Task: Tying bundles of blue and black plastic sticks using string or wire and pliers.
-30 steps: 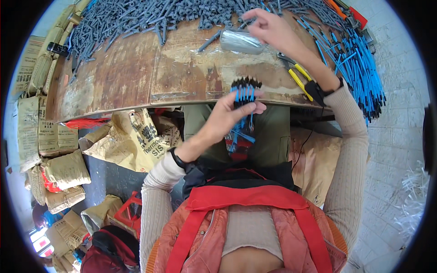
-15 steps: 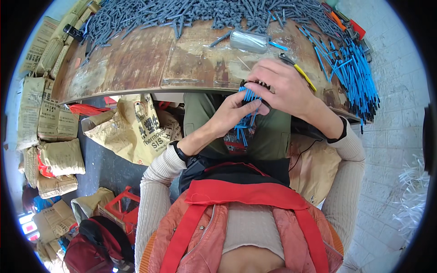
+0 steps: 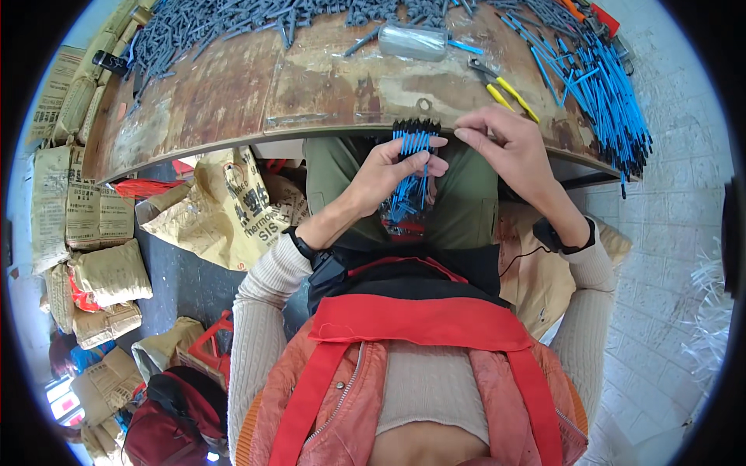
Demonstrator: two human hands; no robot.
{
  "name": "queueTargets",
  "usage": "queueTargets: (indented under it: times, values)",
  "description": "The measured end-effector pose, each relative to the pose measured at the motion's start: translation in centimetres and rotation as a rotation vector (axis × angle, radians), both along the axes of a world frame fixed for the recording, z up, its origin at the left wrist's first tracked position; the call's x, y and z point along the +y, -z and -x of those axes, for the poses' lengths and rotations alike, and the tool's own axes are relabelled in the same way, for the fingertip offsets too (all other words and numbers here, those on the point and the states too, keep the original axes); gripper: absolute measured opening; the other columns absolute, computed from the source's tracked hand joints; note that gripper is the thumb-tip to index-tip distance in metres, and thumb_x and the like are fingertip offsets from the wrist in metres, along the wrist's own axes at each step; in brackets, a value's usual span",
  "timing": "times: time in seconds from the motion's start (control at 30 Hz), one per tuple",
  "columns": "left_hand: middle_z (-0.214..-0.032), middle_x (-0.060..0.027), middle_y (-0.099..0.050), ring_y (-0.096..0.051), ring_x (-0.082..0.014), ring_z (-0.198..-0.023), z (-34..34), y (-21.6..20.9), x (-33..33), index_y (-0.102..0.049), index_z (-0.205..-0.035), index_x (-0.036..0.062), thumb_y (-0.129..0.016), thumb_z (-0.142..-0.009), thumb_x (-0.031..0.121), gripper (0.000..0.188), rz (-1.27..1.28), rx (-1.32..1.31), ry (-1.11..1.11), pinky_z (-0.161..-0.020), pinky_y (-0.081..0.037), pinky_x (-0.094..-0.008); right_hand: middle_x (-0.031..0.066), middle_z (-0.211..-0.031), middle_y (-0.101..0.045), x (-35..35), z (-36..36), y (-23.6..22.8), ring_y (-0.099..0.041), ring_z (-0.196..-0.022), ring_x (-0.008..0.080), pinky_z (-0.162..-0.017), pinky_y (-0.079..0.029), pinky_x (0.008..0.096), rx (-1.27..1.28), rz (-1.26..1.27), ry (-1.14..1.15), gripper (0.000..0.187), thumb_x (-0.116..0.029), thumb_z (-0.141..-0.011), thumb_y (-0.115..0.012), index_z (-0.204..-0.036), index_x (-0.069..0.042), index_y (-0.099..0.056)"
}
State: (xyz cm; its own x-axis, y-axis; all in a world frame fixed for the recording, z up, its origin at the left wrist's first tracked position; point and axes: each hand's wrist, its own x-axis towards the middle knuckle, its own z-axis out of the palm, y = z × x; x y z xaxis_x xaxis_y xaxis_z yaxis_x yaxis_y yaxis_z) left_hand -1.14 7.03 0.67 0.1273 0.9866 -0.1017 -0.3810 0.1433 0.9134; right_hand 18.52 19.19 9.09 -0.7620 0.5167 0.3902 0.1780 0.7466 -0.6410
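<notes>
Over my lap, just in front of the table edge, my left hand (image 3: 396, 165) is closed around a bundle of thin blue sticks with black tips (image 3: 417, 141). The black tips point up toward the table, and the lower ends fan out below my fingers. To the right of the bundle and apart from it, my right hand (image 3: 509, 149) is raised with thumb and forefinger pinched together. Whatever lies in that pinch, if anything, is too small to make out. Yellow-handled pliers (image 3: 507, 91) lie on the table beyond my right hand, their handles spread.
Many grey plastic parts (image 3: 256, 19) cover the table's far side. A clear plastic container (image 3: 413, 42) lies near them. At the right edge more blue sticks (image 3: 608, 116) are heaped. Below the worn wooden table (image 3: 210, 101) stands a printed paper sack (image 3: 217, 210); stacked sacks (image 3: 105, 190) line the left.
My right hand has come away from the bundle, moving right and slightly down into a pinch. The black tips now show above my left hand, which still grips the sticks.
</notes>
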Motion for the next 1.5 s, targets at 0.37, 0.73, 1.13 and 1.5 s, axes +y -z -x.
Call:
queueTargets:
  times: [0.37,0.73,1.13,1.5]
  values:
    - [-0.110,-0.0115,-0.072,-0.067,-0.0170,-0.105,-1.2,2.2,-1.6,-0.058,-0.132,0.0043,-0.054,-0.104,0.018,0.032,0.008,0.000,-0.028,-0.093,-0.053,-0.0324,0.0108,-0.085,-0.061,-1.8,1.5,2.1,-0.062,-0.074,0.0264,-0.067,-0.050,0.0349,0.026,0.012,-0.092,0.017,-0.007,-0.088,-0.068,-0.104,-0.003,-0.067]
    - [-0.107,-0.0122,-0.072,-0.070,-0.0191,-0.101,-1.9,3.5,-4.1,-0.061,-0.128,0.0025,-0.055,-0.104,0.021,0.031,0.160,-0.079,-0.062,-0.089,-0.057,-0.0329,0.0084,-0.086,-0.058,-4.7,-0.8,4.2,-0.061,-0.072,0.0244,-0.063,-0.051,0.0344,-0.081,-0.029,0.006,0.037,-0.001,-0.086,-0.067,-0.122,-0.011,-0.068]
    - [-0.102,-0.0105,-0.073,-0.070,-0.0172,-0.098,-2.2,3.5,-4.3,-0.063,-0.126,0.0018,-0.054,-0.104,0.021,0.031,0.211,-0.127,-0.089,-0.089,-0.056,-0.0307,0.0104,-0.086,-0.051,-6.0,-0.9,4.0,-0.057,-0.071,0.0277,-0.064,-0.049,0.0391,-0.229,0.028,-0.017,0.044,0.002,-0.088,-0.061,-0.131,-0.009,-0.062]
    - [-0.102,-0.0087,-0.074,-0.069,-0.0148,-0.098,-2.5,3.5,-4.3,-0.066,-0.123,0.0023,-0.059,-0.102,0.023,0.030,0.169,-0.023,-0.114,-0.088,-0.054,-0.0289,0.0089,-0.086,-0.052,-5.6,-1.0,3.7,-0.058,-0.075,0.0257,-0.064,-0.051,0.0358,-0.210,-0.297,-0.007,0.047,0.001,-0.076,-0.064,-0.122,-0.008,-0.066]
